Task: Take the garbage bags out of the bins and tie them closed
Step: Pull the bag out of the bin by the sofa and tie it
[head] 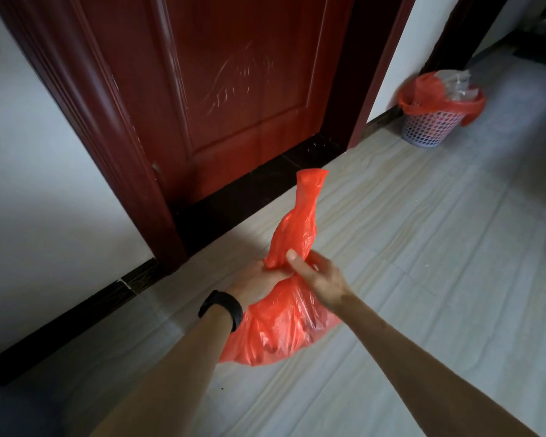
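Pale tiled floor (423,247) before a red door (234,89): both forearms stretch forward, left hand (259,279) and right hand (319,275) clenched round the twisted neck of a full red garbage bag (278,329); a lined bin (429,130) stands beyond.

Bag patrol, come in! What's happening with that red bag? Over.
Left grip and right grip clutch red bag at twisted neck. No knot visible. Second bag still in bin.
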